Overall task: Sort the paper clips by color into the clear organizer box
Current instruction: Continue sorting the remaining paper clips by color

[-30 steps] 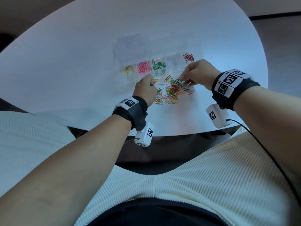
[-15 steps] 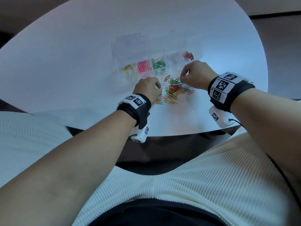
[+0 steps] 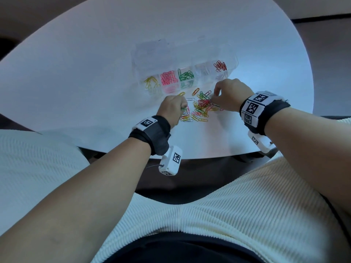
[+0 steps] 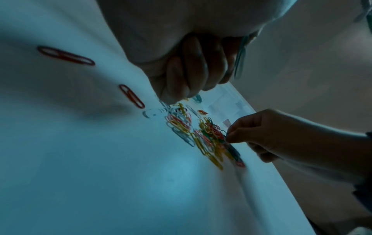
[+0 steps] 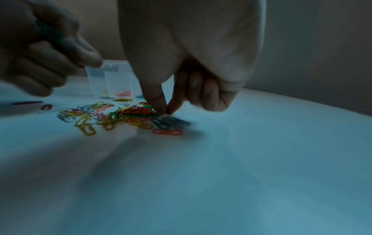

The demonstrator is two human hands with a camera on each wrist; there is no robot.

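The clear organizer box [image 3: 230,60] lies open at the table's far side, with yellow, pink, green, pale and red paper clips in separate compartments. A mixed pile of paper clips [image 3: 199,110] sits just in front of it. My left hand [image 3: 171,109] hovers at the pile's left edge, fingers curled around green paper clips [image 4: 240,58]. My right hand [image 3: 227,94] is at the pile's right edge. Its thumb and forefinger [image 5: 166,111] pinch together on a paper clip there, whose colour I cannot tell.
The white round table [image 3: 95,73] has its near edge close under my wrists. Two red clips [image 4: 66,55] lie apart from the pile on its left. Dark clips [image 5: 175,123] and a pink one [image 5: 167,132] lie at the pile's right edge.
Both hands have drawn slightly toward me from the box side of the pile. My right hand's fingertips have come down onto the pile's right edge.
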